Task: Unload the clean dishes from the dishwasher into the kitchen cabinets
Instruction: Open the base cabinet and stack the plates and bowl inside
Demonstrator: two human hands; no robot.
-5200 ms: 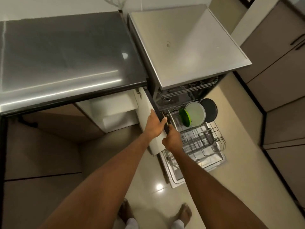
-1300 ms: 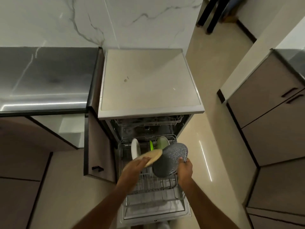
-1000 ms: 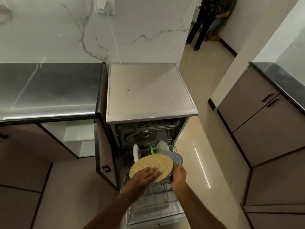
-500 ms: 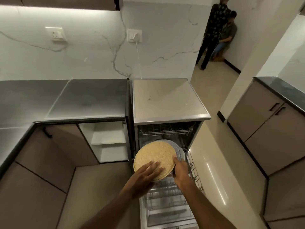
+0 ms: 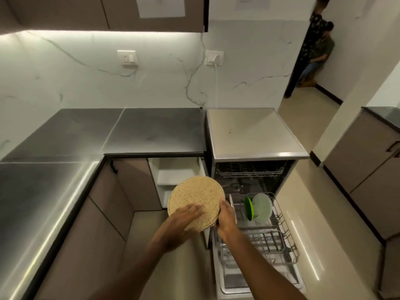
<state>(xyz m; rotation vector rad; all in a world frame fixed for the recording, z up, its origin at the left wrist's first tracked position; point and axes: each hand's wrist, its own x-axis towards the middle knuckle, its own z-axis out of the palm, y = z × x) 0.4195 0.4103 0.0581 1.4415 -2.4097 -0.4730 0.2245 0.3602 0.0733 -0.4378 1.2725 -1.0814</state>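
Note:
A round speckled tan plate [image 5: 194,197] tops a small stack held in both hands; the grey plate under it is almost hidden. My left hand [image 5: 184,219] lies flat on the tan plate's face. My right hand [image 5: 226,219] grips the stack's right edge. The stack hovers in front of the open lower cabinet [image 5: 175,177] with white shelves. To the right, the dishwasher [image 5: 255,135] stands open with its lower rack [image 5: 279,237] pulled out. A green plate [image 5: 249,207] and a pale plate [image 5: 262,206] stand upright in that rack.
A dark steel countertop [image 5: 151,131] wraps the left corner. Upper cabinets [image 5: 108,11] hang above the marble wall. Brown cabinets [image 5: 368,161] line the right side. Two people [image 5: 318,46] stand in the far doorway. The open cabinet door sits beside the dishwasher's left edge.
The plate stack has moved left, from over the dishwasher rack to in front of the open cabinet. The view has tilted up, and the two upright plates in the rack show again.

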